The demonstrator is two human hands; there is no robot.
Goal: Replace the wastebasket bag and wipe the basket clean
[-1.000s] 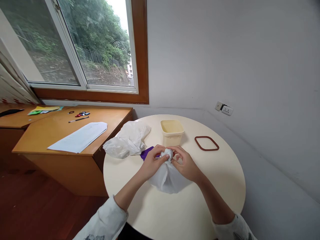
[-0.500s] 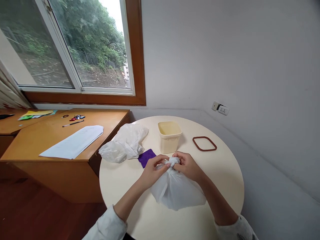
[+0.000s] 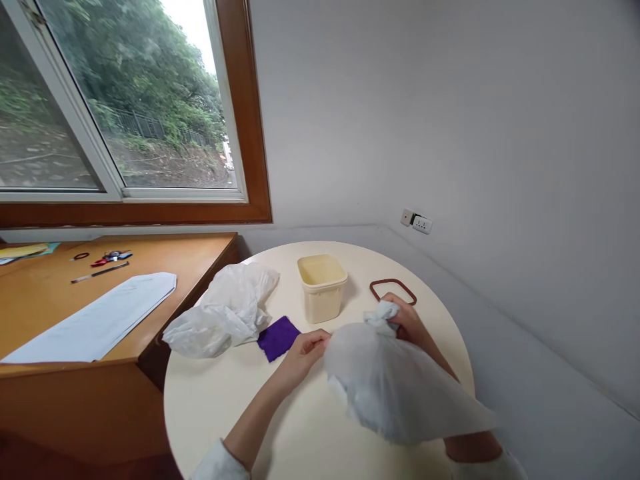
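Note:
A white plastic bag (image 3: 395, 380), tied in a knot at its top, is raised and tilted over the near part of the round table. My right hand (image 3: 407, 320) is closed around the knotted top, and the bag's body covers much of that forearm. On the other side, my left hand (image 3: 306, 350) has its fingers curled together. Its fingertips meet the bag's left edge, and I cannot tell whether they grip the plastic. Beyond the hands stands a cream square tub (image 3: 323, 300) without a lid. A purple cloth (image 3: 279, 338) lies flat beside my left hand.
The round cream table (image 3: 220, 407) carries a second, crumpled white plastic bag (image 3: 233, 300) at the left and a brown rounded-square ring (image 3: 413, 293) at the right. A wooden desk (image 3: 195, 267) with white papers (image 3: 100, 317) and a pen (image 3: 100, 272) adjoins it; a wall stands behind.
The knotted bag has swung up and to the right in my right hand. My left hand has come off the knot to the bag's left side. The view has turned slightly right.

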